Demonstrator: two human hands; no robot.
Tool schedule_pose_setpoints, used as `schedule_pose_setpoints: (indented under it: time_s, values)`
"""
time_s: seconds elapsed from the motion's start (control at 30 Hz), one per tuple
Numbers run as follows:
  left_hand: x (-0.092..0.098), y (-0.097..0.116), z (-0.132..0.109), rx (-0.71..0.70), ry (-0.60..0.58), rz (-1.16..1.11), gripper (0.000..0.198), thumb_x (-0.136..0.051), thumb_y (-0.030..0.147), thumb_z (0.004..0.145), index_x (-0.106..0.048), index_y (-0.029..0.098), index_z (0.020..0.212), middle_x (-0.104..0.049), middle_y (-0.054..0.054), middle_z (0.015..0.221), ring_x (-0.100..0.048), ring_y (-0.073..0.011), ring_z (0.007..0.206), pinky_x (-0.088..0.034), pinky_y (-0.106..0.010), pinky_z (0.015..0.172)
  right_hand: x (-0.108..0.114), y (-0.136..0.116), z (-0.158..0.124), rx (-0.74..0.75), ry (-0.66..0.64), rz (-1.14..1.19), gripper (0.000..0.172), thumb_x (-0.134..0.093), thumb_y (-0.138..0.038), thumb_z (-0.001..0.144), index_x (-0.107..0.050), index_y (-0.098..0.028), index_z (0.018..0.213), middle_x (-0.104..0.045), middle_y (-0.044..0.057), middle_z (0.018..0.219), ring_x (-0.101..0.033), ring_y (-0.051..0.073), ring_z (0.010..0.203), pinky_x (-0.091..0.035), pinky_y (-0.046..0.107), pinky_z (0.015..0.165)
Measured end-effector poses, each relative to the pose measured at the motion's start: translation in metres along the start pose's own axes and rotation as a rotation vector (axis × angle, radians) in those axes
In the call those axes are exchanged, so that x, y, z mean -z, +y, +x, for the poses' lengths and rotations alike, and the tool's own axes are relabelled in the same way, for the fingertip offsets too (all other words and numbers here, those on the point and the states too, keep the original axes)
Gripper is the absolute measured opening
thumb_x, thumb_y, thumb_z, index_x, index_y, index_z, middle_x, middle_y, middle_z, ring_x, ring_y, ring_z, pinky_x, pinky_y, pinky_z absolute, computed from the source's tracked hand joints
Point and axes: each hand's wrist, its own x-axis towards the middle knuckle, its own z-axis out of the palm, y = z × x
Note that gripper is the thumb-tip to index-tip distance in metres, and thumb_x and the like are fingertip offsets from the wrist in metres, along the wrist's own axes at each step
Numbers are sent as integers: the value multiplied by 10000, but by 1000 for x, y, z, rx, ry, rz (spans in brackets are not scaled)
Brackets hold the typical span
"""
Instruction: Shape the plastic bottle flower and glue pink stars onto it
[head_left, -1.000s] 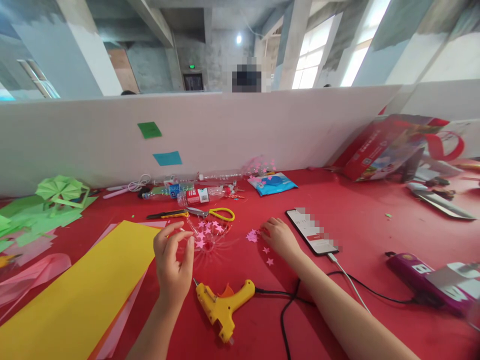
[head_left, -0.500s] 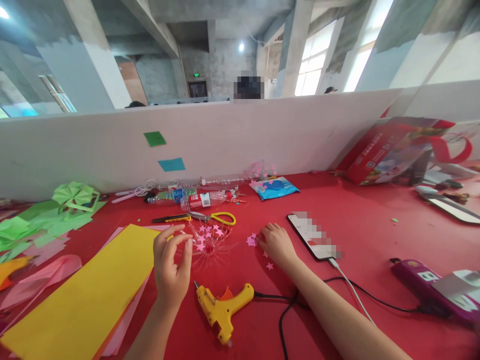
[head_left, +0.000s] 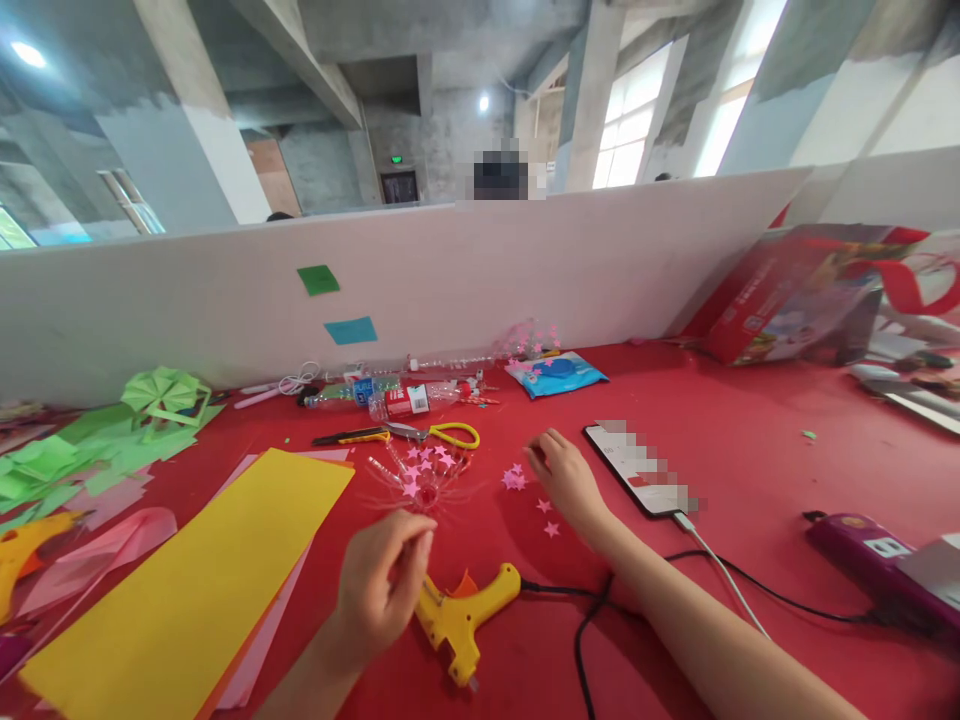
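Observation:
My left hand [head_left: 384, 578] is closed, fingertips pressed together over the nozzle end of a yellow glue gun [head_left: 471, 618]; what it holds, if anything, is hidden. To the right, my right hand [head_left: 566, 475] hovers with its fingertips together, and I cannot make out anything between them. A small pile of pink paper stars [head_left: 514, 478] lies just left of it, and two loose stars [head_left: 551, 529] lie below. Behind my left hand sits a cut clear plastic bottle piece [head_left: 426, 492] with spread strips and pink stars on it.
Scissors [head_left: 454, 434] and a cutter [head_left: 351, 437] lie before plastic bottles [head_left: 409, 401]. Yellow paper [head_left: 195, 590] is at left. A phone [head_left: 637, 470], cables and a purple power strip [head_left: 877, 565] are at right. A blue packet [head_left: 559, 376] lies by the white partition [head_left: 450, 270].
My left hand has moved down and right to the glue gun's nozzle end, its fingers closing. My right hand has lifted slightly away from the star pile. The view has shifted a little.

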Motion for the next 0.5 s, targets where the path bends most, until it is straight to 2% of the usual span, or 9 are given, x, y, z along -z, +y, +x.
schedule_pose_setpoints:
  time_s: [0.13,0.2,0.3,0.4,0.5]
  values:
    - [-11,12,-15,-5,-129,-93,154,-484,112,845,-561,212,933,-621,11,647,-552,-101,505,-412,-206,508,11,-41,-27,50,-90,270,261,-353,-303,936,-528,-186,784,-553,-10,672,-537,123,638,-439,215,605]
    - [-15,15,-19,50,-161,-149,117,-480,138,854,-557,206,910,-603,16,623,-540,-97,493,-402,-202,498,13,-61,-42,73,-266,702,238,-437,-344,899,-509,-185,737,-522,-20,656,-514,113,621,-437,214,602]
    - [-17,17,-20,177,-198,-197,93,-464,176,868,-536,199,814,-509,44,538,-434,-80,419,-332,-197,431,11,-80,-58,58,-419,957,240,-519,-397,861,-507,-186,747,-512,-27,663,-485,100,599,-419,209,578]
    - [-18,18,-19,216,-217,-177,213,-432,185,881,-467,201,672,-431,50,500,-389,-80,427,-299,-205,436,6,-84,-66,100,-364,933,224,-518,-370,874,-517,-188,743,-515,-20,687,-493,105,624,-421,214,590]
    - [-19,17,-18,216,-225,-172,219,-413,184,890,-464,196,677,-445,42,524,-407,-83,457,-311,-208,465,4,-80,-68,218,-247,805,155,-515,-265,878,-540,-190,746,-537,-7,731,-520,112,666,-441,218,626]
